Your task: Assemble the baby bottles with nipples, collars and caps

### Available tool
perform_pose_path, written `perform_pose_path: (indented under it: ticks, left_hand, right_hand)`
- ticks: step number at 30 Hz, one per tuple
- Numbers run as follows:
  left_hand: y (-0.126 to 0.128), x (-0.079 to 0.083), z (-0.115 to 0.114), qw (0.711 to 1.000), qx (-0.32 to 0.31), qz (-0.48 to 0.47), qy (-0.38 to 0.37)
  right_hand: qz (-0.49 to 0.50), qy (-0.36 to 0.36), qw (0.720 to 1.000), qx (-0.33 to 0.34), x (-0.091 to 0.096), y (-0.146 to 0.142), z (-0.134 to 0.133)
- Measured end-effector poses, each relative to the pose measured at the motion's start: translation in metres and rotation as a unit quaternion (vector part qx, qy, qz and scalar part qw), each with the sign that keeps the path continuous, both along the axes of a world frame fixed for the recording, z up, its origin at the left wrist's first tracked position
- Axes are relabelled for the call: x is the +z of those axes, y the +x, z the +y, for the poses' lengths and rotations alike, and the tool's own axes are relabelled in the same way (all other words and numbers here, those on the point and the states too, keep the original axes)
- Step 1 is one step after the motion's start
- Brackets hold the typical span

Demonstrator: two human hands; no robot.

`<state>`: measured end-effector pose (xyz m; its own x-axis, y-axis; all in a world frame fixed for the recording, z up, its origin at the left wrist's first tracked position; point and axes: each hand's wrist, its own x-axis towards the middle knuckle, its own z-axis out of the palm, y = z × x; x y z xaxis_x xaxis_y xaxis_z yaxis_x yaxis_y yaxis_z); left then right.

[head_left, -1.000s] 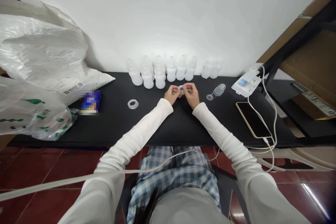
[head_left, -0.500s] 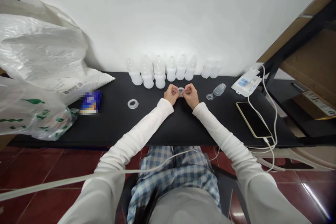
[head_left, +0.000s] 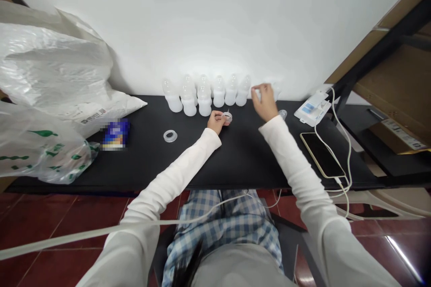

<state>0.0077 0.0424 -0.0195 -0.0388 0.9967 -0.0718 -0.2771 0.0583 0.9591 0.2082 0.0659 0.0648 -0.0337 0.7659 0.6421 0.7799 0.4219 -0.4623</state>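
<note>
My left hand [head_left: 216,121] pinches a whitish bottle collar [head_left: 227,118] just above the black table; a small clear tip, perhaps a teat, rises from it. My right hand [head_left: 266,102] is raised at the back right, thumb and fingers apart, with nothing visible between them. It covers part of the pair of white capless bottles [head_left: 276,91] by the wall. Several white baby bottles with clear domed caps [head_left: 204,98] stand upright left of that hand. Behind my right wrist a clear cap [head_left: 283,114] lies partly hidden.
Another collar ring [head_left: 170,136] lies on the black table [head_left: 144,161] at left. Beyond it are a blue packet [head_left: 116,133] and plastic bags [head_left: 50,63]. A white box [head_left: 311,106], a phone [head_left: 322,154] and cables occupy the right side. A cord crosses my lap.
My right hand has let go of the collar and moved up and right to the capless bottles. My left hand keeps the collar, shifted slightly left.
</note>
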Motion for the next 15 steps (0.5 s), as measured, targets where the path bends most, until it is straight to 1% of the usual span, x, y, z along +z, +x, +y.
perform_pose_path:
  ticks: [2,3,5,7,9,11,13,15]
  left_hand:
    - [-0.001,-0.002,0.002,1.0,-0.002,-0.015,-0.001]
    - [-0.001,-0.003,0.003,1.0,-0.004,-0.022,0.001]
    - [-0.001,-0.005,0.005,0.999,-0.004,-0.034,0.001]
    - [-0.001,-0.005,0.006,0.999,0.003,-0.039,-0.002]
    - [-0.001,-0.004,0.006,0.999,0.009,-0.038,-0.005]
    - [-0.001,-0.003,0.005,0.999,0.012,-0.036,-0.003]
    - [-0.001,0.0,0.003,0.999,0.006,-0.035,0.001]
    - [-0.001,0.003,0.0,0.999,-0.014,-0.043,0.005]
  right_hand:
    - [-0.039,0.009,0.996,-0.077,0.015,0.025,0.03]
    - [-0.058,-0.002,0.993,-0.107,0.019,0.036,0.044]
    - [-0.081,-0.044,0.985,-0.148,0.018,0.05,0.066]
    - [-0.085,-0.059,0.981,-0.162,0.012,0.055,0.078]
    - [-0.088,-0.067,0.978,-0.176,0.007,0.053,0.078]
    - [-0.107,-0.09,0.97,-0.201,0.007,0.049,0.072]
    - [-0.135,-0.124,0.958,-0.221,0.014,0.045,0.064]
    - [-0.154,-0.149,0.95,-0.225,0.024,0.042,0.056]
